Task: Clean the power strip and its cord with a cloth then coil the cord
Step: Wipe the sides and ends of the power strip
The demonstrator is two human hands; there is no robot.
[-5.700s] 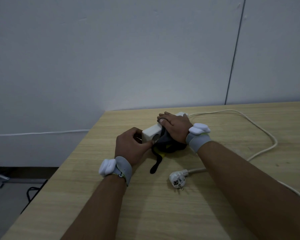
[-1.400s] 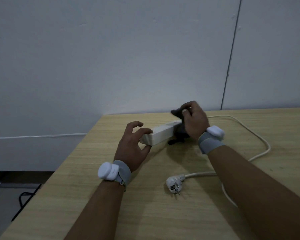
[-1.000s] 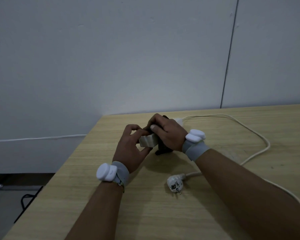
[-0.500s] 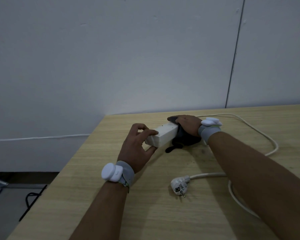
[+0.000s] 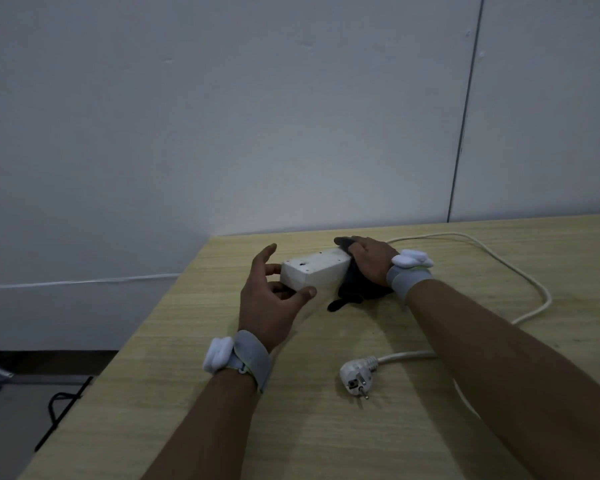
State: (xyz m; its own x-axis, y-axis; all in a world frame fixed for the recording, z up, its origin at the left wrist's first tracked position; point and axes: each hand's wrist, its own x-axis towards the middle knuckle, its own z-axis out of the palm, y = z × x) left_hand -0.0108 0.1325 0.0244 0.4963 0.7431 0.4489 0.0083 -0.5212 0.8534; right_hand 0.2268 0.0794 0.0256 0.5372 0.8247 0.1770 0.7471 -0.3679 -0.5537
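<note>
The white power strip (image 5: 314, 270) lies near the table's far left corner with its underside turned up. My left hand (image 5: 269, 299) holds its near end between thumb and fingers. My right hand (image 5: 369, 259) presses a dark cloth (image 5: 355, 289) against the strip's far end, and part of the cloth trails onto the table below it. The white cord (image 5: 520, 271) loops out from behind my right hand across the right of the table. Its plug (image 5: 355, 377) rests on the wood between my forearms.
The wooden table (image 5: 174, 393) ends close on the left, with floor and a black cable (image 5: 58, 405) below. A grey wall stands right behind the table's far edge. A thin white line (image 5: 84, 280) runs along the wall at left.
My right hand slid the cloth back and forth along the strip and now sits at its far end. The strip has been turned over, underside up. My left hand keeps the near end.
</note>
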